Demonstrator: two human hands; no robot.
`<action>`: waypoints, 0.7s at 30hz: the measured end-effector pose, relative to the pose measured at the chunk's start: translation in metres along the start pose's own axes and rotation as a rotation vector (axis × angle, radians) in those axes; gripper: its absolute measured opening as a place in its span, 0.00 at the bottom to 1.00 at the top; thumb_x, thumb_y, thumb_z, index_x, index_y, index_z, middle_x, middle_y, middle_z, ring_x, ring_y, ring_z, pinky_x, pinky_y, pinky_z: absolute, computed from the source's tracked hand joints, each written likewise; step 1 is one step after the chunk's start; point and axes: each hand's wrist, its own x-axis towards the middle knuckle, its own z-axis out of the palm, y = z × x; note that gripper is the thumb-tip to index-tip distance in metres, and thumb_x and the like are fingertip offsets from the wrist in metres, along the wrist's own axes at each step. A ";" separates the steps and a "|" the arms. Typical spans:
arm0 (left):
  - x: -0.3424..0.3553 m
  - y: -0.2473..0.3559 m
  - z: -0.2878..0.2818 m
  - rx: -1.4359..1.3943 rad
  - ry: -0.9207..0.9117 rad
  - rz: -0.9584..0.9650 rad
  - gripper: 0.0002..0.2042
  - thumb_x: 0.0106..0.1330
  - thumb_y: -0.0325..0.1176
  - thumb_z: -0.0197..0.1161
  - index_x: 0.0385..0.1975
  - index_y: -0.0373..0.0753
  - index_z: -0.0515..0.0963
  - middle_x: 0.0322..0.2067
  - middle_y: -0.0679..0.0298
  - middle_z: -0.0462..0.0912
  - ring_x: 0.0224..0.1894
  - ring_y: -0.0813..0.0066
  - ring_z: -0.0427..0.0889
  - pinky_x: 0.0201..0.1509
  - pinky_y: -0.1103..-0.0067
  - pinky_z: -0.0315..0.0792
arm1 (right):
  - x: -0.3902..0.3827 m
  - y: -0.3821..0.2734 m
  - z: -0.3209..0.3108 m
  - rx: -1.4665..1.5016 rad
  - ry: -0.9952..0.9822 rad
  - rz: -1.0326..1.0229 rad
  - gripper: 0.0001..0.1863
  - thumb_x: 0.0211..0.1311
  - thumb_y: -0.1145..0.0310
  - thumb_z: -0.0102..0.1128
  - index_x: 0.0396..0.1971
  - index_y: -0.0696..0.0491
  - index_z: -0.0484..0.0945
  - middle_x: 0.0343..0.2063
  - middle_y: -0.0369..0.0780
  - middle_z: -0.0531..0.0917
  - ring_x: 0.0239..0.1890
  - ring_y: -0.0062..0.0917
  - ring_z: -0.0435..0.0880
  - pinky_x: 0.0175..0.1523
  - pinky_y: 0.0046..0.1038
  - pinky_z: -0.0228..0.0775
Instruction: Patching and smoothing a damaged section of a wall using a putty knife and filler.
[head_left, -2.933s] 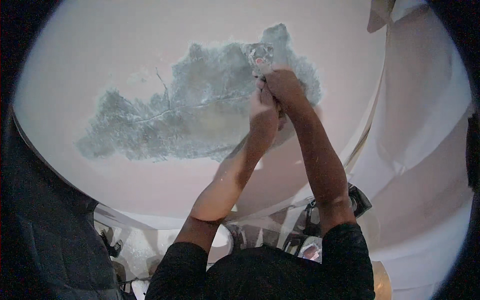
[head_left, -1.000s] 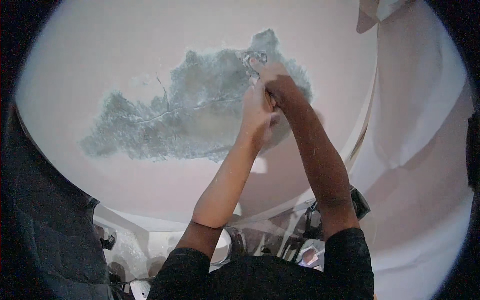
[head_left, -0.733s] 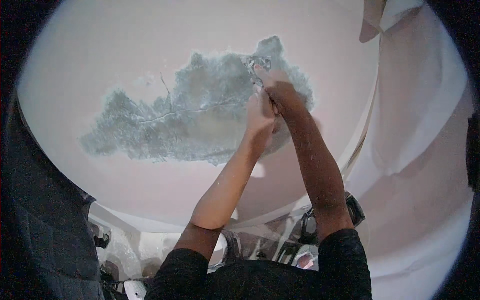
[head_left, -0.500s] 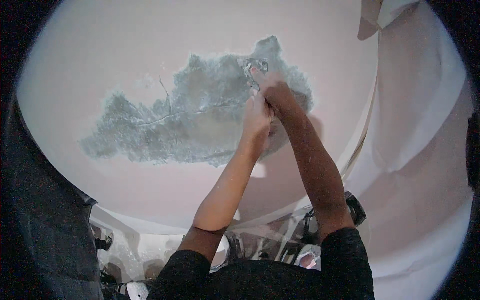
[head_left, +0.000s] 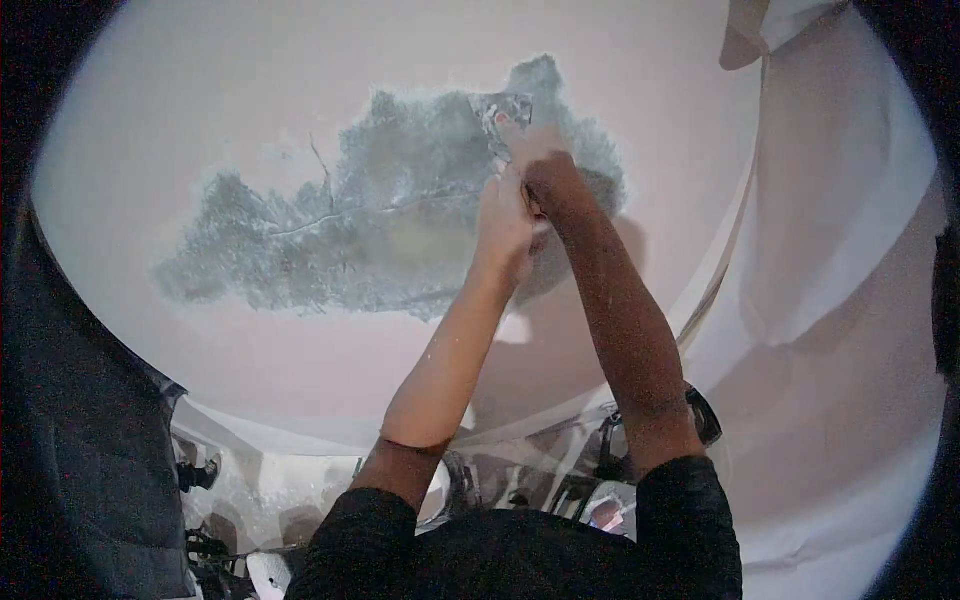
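A pale pinkish-white wall point(head_left: 230, 90) fills most of the view, with a ragged grey bare patch point(head_left: 400, 165) across its middle. Against the upper right part of that patch lies the metal blade of a scraper point(head_left: 487, 106), smeared with pale residue. My right hand point(head_left: 543, 150) is closed round the scraper just below the blade, one finger pressed on the blade. Lower down, my left hand point(head_left: 506, 225) wraps the handle, of which only a dark bit shows between the hands. Both arms reach up from the lower edge.
A thin crack point(head_left: 322, 165) runs up from the patch's left part. White sheeting point(head_left: 850, 300) hangs along the right, and a dark cloth point(head_left: 90, 430) hangs at the left. Below the wall's lower edge, dark objects point(head_left: 470, 485) stand on a whitish floor, partly hidden by my body.
The scraper blade has shifted slightly up and left over the grey patch, with both hands still on it. The whole view has moved a little.
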 end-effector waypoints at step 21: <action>-0.099 -0.081 -0.079 0.005 0.011 -0.341 0.14 0.71 0.40 0.53 0.25 0.41 0.63 0.18 0.71 0.69 0.15 0.84 0.68 0.16 0.85 0.61 | -0.574 0.411 0.122 -0.094 -1.320 0.180 0.30 0.64 0.50 0.47 0.60 0.54 0.65 0.61 0.49 0.66 0.62 0.42 0.65 0.66 0.41 0.54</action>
